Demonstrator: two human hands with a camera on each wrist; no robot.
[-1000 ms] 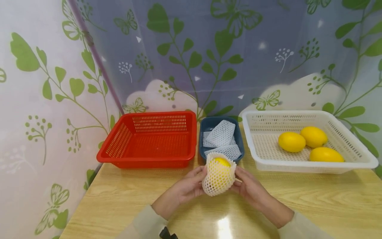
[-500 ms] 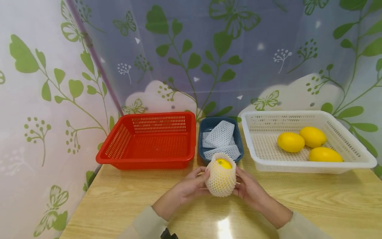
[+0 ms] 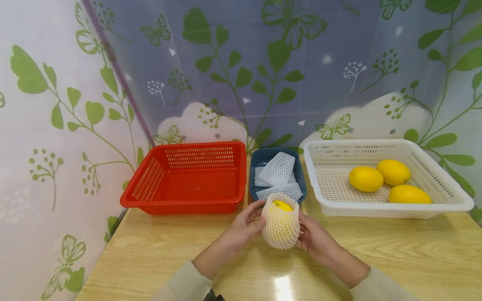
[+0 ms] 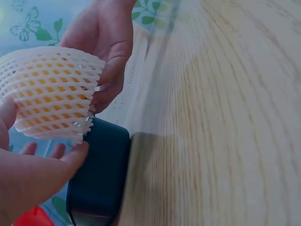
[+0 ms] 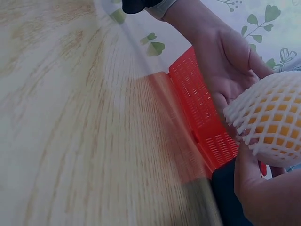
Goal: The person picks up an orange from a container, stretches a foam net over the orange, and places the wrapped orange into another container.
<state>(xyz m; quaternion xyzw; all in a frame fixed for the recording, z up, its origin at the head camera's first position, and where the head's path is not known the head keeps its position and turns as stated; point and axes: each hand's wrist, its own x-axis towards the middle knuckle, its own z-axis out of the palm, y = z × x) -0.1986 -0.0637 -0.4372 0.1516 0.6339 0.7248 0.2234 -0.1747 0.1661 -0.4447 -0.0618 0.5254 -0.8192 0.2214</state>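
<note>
netted fruit [image 3: 282, 230] between 2 hands [image 3: 244, 228] [image 3: 318, 241]

Yellow fruit [image 3: 282, 205], white diamond-mesh net [image 3: 281, 230]

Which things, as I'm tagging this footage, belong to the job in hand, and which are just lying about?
In the job:
left hand and right hand, holding the netted yellow fruit
likely the spare nets, blue tray, bare yellow fruits and white basket
perhaps the red basket

Only surroundings:
wooden table
leafy backdrop
</note>
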